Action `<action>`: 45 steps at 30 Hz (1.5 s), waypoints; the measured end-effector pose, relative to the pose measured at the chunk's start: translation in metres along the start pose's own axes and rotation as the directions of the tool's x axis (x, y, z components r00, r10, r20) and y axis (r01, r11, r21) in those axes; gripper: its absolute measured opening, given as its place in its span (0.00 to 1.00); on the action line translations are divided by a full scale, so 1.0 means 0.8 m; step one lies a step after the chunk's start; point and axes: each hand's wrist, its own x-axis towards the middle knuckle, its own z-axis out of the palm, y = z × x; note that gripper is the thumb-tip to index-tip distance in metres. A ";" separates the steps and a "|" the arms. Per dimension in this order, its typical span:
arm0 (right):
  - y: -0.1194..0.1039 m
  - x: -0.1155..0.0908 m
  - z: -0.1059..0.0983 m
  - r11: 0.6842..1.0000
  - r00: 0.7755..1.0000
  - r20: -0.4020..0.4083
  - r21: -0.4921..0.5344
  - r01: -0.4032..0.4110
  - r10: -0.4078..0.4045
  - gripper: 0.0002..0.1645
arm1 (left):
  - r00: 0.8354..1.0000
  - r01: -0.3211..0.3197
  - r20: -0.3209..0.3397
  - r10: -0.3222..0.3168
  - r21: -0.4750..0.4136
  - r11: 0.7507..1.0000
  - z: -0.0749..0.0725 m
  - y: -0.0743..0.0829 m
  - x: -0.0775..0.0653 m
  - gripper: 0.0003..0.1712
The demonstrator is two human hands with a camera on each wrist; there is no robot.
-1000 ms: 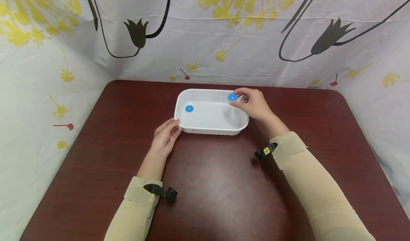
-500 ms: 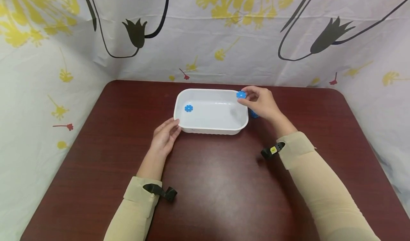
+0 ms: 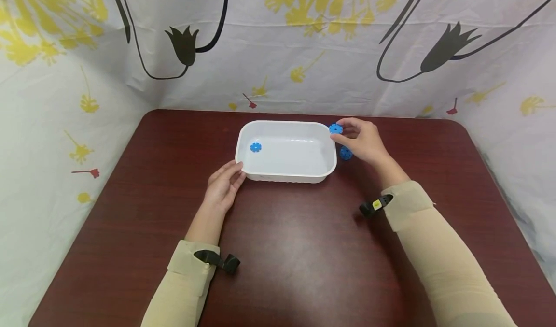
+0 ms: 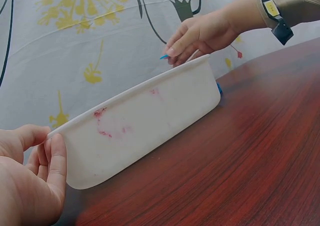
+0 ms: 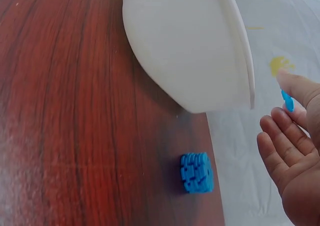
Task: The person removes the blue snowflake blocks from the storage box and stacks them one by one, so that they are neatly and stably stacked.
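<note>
A white rectangular tray (image 3: pixel 286 177) sits toward the back of the table. My left hand (image 3: pixel 222 184) pinches its near left corner, thumb at the rim and fingers along the outer wall in the left wrist view. Between thumb and forefinger, my right hand (image 3: pixel 364 141) holds a blue notched disc (image 3: pixel 335 128) above the tray's right end. A similar blue disc (image 3: pixel 256 147) lies flat inside the tray on the left. Just outside the right end, below my right hand, several more blue discs form a neat stack (image 5: pixel 196 173) on the table.
The dark red-brown table (image 3: pixel 286 249) has rounded far corners. Behind it hangs a white cloth (image 3: pixel 304 90) printed with yellow and grey flowers. Faint red marks (image 4: pixel 102 121) show on the tray's near wall.
My right hand has moved right with the blue disc, from over the tray's inside to its right rim, uncovering the stack of discs. My left hand keeps its grip on the tray.
</note>
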 end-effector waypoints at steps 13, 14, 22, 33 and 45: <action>0.028 -0.009 -0.008 1.000 1.000 -0.022 0.004 -0.020 0.021 0.27 | 1.000 0.001 -0.003 -0.001 -0.005 1.000 -0.002 -0.001 0.000 0.10; 0.030 -0.009 -0.009 1.000 0.999 -0.026 0.004 -0.021 0.021 0.27 | 1.000 -0.001 -0.004 0.001 -0.004 1.000 -0.002 -0.001 0.001 0.11; 0.046 -0.013 -0.009 0.999 0.999 -0.024 -0.009 -0.040 0.039 0.27 | 1.000 -0.005 -0.003 0.005 -0.009 1.000 -0.002 -0.001 0.001 0.09; 0.067 -0.020 -0.008 0.997 0.999 0.014 -0.066 -0.041 0.042 0.27 | 1.000 0.002 -0.006 -0.002 -0.007 1.000 -0.001 0.000 0.000 0.11; 0.083 -0.025 -0.006 0.993 0.998 0.060 -0.116 -0.011 0.019 0.26 | 1.000 -0.005 -0.003 0.005 0.003 1.000 0.001 0.000 -0.001 0.11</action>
